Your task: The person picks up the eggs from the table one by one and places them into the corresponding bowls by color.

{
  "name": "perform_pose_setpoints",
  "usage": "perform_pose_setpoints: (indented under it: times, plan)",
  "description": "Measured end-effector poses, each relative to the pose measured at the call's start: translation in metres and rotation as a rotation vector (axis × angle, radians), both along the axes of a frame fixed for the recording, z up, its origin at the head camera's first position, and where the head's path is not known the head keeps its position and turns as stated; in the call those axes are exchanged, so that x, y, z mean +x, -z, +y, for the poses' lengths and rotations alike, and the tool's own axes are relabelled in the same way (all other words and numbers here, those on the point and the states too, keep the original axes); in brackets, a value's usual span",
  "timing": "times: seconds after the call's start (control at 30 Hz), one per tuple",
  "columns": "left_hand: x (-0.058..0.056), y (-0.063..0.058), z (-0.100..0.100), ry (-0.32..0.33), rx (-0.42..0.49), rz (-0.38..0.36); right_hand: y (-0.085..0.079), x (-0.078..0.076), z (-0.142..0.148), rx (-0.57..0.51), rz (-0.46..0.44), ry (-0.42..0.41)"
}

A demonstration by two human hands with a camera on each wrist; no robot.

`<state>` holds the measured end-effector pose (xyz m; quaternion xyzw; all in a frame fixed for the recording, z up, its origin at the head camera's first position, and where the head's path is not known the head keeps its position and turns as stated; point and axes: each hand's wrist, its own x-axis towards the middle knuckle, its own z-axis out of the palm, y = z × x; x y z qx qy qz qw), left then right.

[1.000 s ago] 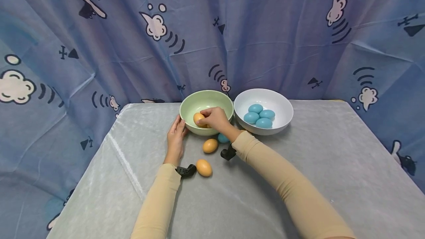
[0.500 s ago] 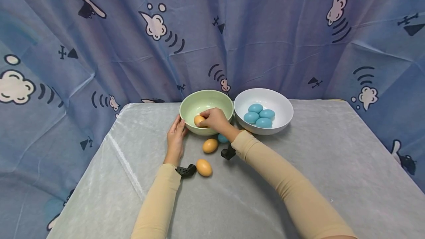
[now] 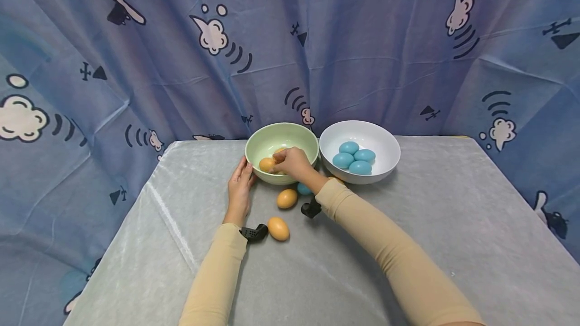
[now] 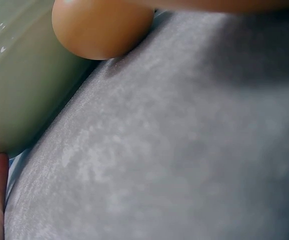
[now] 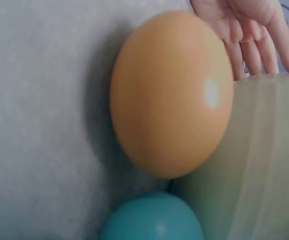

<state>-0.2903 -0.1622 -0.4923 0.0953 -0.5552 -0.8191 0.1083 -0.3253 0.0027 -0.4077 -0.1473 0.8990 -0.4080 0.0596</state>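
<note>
My left hand [image 3: 240, 187] rests its extended fingers against the left side of the green bowl [image 3: 282, 135]. Over that bowl's front rim reaches my right hand [image 3: 294, 164], its fingertips beside an orange egg [image 3: 267, 165] lying inside. The egg's right end is close to the thumb and fingers; whether they still touch is hard to see. More orange shows behind the fingers, mostly hidden. In front of the bowl lie an orange egg [image 3: 287, 198] and a blue egg [image 3: 304, 188], the latter partly covered by the right wrist. Another orange egg [image 3: 278, 229] lies nearer, beside the left wrist camera.
Right of the green bowl stands a white bowl [image 3: 385, 152] with several blue eggs [image 3: 360, 167] in it. A bit of orange [image 3: 337, 180] shows behind the right sleeve. A grey cloth [image 3: 453, 225] covers the table, and a patterned blue curtain [image 3: 385, 54] hangs behind.
The orange egg at the right fingertips has slipped left and down inside the green bowl, away from the fingers. More orange now shows behind them. Both hands stay nearly where they were.
</note>
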Motion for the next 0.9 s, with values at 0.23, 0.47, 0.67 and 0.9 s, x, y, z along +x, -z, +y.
perform_pose_setpoints:
  times: [0.23, 0.47, 0.67, 0.9]
  plan:
    - [0.0, 0.002, -0.001, 0.016, -0.003, 0.014, -0.003, 0.014, 0.008, -0.292, -0.057, 0.065]
    - [0.001, -0.001, 0.0, 0.011, -0.006, 0.008, -0.012, 0.037, 0.025, -0.387, -0.122, 0.088]
    - [-0.001, 0.002, -0.001, 0.018, 0.007, 0.003, -0.012, 0.059, 0.038, -0.409, -0.173, 0.052]
    - [-0.002, 0.002, 0.001, -0.008, -0.005, 0.013, -0.007, 0.076, 0.048, -0.413, -0.214, 0.005]
